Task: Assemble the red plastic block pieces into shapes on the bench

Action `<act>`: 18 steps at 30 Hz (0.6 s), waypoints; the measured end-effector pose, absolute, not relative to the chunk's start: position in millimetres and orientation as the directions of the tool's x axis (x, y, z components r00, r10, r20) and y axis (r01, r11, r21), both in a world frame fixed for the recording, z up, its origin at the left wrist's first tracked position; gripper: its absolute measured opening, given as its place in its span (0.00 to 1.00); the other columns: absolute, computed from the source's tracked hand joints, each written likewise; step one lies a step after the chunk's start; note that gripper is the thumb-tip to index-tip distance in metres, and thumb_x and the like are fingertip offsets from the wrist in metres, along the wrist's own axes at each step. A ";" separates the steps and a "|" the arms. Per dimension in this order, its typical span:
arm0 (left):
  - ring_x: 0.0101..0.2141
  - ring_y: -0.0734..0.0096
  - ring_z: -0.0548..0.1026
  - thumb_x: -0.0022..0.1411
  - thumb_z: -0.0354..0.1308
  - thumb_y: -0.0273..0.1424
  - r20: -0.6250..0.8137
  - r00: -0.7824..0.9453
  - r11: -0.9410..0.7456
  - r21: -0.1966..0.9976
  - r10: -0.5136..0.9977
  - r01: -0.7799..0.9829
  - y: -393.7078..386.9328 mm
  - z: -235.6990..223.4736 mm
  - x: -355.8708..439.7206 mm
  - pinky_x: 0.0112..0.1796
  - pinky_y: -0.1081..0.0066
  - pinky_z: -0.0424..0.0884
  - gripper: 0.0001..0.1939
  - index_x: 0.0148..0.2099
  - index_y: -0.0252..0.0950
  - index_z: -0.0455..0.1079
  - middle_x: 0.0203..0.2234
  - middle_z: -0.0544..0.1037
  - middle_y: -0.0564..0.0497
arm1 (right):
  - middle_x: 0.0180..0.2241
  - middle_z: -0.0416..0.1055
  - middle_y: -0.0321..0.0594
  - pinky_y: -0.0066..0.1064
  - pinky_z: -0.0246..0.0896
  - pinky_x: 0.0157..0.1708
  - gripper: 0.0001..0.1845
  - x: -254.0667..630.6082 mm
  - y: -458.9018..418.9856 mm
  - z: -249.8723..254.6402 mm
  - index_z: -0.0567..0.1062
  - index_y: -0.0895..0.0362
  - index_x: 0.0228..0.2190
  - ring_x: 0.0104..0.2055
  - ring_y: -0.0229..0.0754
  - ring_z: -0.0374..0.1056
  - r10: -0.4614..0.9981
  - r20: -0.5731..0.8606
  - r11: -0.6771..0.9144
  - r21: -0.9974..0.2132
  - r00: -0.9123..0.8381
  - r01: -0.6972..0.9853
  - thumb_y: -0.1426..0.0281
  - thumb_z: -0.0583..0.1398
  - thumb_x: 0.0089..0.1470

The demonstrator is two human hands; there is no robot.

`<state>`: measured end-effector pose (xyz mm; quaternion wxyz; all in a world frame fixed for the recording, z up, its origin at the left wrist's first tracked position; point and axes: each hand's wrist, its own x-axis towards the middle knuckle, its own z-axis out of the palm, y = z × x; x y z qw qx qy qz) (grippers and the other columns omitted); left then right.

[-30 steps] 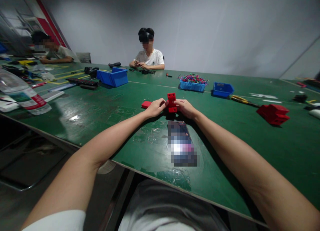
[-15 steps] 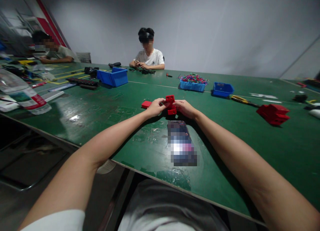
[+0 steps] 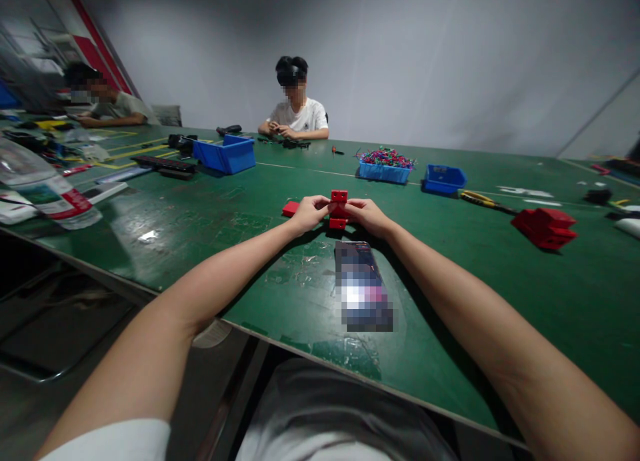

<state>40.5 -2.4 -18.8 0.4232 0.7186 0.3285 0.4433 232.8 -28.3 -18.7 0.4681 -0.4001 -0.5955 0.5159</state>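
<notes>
Both hands grip one small red block with holes (image 3: 339, 209) above the green table, its top and bottom ends showing between the fingers. On its left side my left hand (image 3: 313, 213) pinches it; from the right, my right hand (image 3: 369, 214) does the same. Just behind my left hand lies another flat red piece (image 3: 291, 209). A phone (image 3: 364, 281) with a lit, blurred-out screen rests on the table below the hands, nearer to me.
Blue bins (image 3: 226, 154) stand further back, one full of colourful wires (image 3: 387, 157). Right of me are a larger red part (image 3: 545, 228) and a yellow-black tool (image 3: 483, 201). A plastic bottle (image 3: 55, 194) lies at left. Across the table a person (image 3: 299, 111) sits working.
The red block has turned slightly and shifted a little to the left, now facing me more squarely. Both hands have stayed on it.
</notes>
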 end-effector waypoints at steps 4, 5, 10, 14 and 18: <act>0.32 0.69 0.74 0.45 0.67 0.54 0.341 0.402 -0.394 0.918 0.850 0.054 0.3 -20.0 40.0 0.37 0.68 0.68 0.30 0.36 0.30 0.75 0.30 0.79 0.46 | 0.35 0.80 0.40 0.32 0.69 0.38 0.24 234.1 -29.3 -18.1 0.82 0.57 0.35 0.34 0.42 0.74 0.955 0.150 0.151 -0.988 -0.258 -0.015 0.54 0.71 0.40; 0.31 0.69 0.73 0.45 0.67 0.54 0.338 0.403 -0.390 0.919 0.850 0.053 1.2 -20.5 39.8 0.36 0.68 0.67 0.30 0.36 0.30 0.75 0.30 0.79 0.47 | 0.36 0.80 0.40 0.32 0.69 0.39 0.24 234.4 -29.0 -18.4 0.82 0.57 0.36 0.35 0.42 0.74 0.955 0.140 0.137 -0.990 -0.260 -0.030 0.54 0.71 0.40; 0.29 0.73 0.70 0.44 0.66 0.56 0.332 0.401 -0.379 0.924 0.854 0.043 4.1 -22.5 39.6 0.35 0.70 0.64 0.33 0.37 0.29 0.75 0.28 0.78 0.48 | 0.38 0.80 0.39 0.29 0.69 0.38 0.20 235.1 -26.2 -20.4 0.82 0.57 0.37 0.35 0.39 0.74 0.958 0.107 0.092 -0.993 -0.266 -0.067 0.57 0.70 0.45; 0.29 0.73 0.69 0.44 0.66 0.56 0.328 0.408 -0.376 0.926 0.852 0.042 4.4 -22.4 39.2 0.34 0.71 0.63 0.33 0.37 0.29 0.75 0.27 0.77 0.49 | 0.37 0.80 0.39 0.28 0.69 0.38 0.17 234.8 -26.3 -19.9 0.82 0.57 0.37 0.34 0.39 0.74 0.958 0.107 0.093 -0.993 -0.266 -0.066 0.59 0.68 0.48; 0.29 0.74 0.68 0.44 0.67 0.56 0.325 0.411 -0.372 0.927 0.852 0.038 3.8 -21.3 38.2 0.33 0.71 0.63 0.32 0.36 0.29 0.75 0.27 0.76 0.49 | 0.37 0.80 0.39 0.28 0.69 0.37 0.17 233.5 -26.4 -19.8 0.81 0.57 0.38 0.34 0.39 0.74 0.956 0.118 0.111 -0.993 -0.268 -0.042 0.59 0.67 0.48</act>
